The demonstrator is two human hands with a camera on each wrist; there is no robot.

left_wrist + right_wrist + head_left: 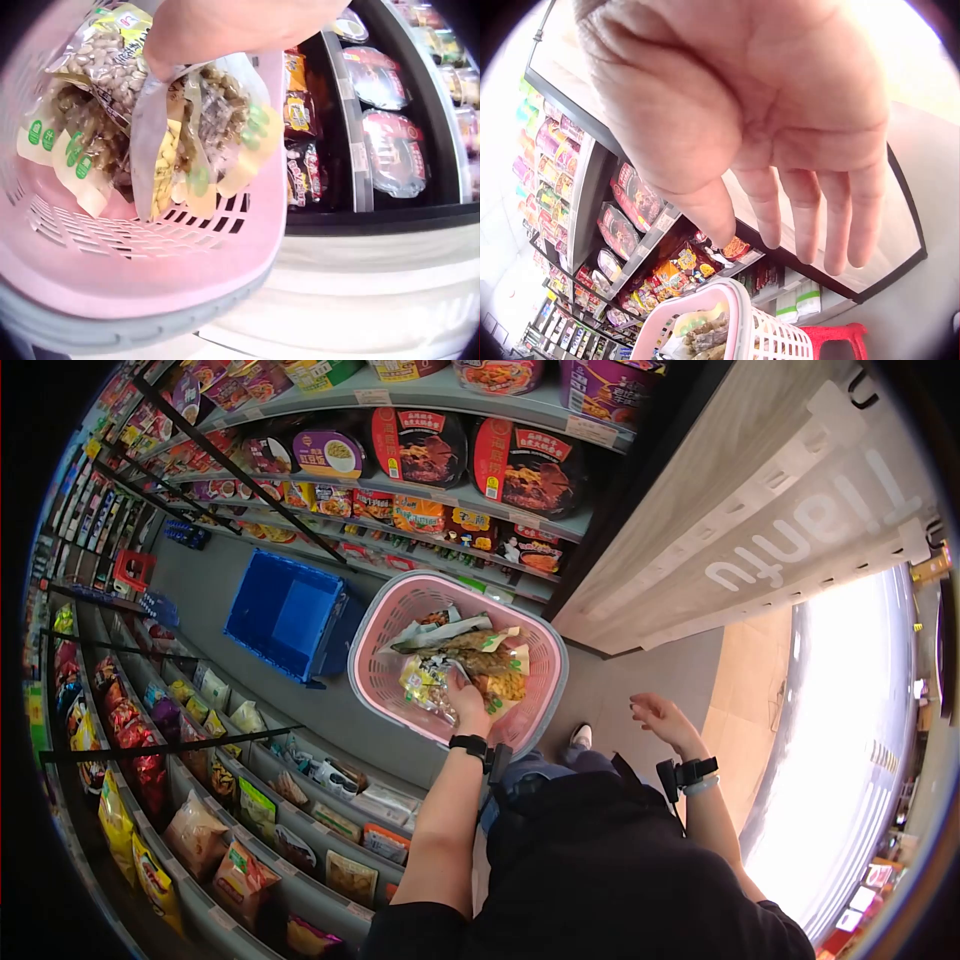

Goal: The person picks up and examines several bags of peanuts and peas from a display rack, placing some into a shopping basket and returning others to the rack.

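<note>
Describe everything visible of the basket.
The basket is pink with a grey outer rim, plastic by its look, with rounded corners and slotted walls. Upright and open-topped, it stands near the blue crate and holds several food bags. The left hand reaches in, pinching one bag. What supports the basket is hidden.

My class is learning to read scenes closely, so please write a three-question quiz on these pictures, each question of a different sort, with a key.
1. Multiple choice. Where is the left hand?
A) Inside the basket
B) On a shelf
C) On a shoe

2. True or false. The right hand grips a bag.

3. Fill in the blank. The open crate on the floor is ____ in colour.

Key
1. A
2. False
3. blue
</note>
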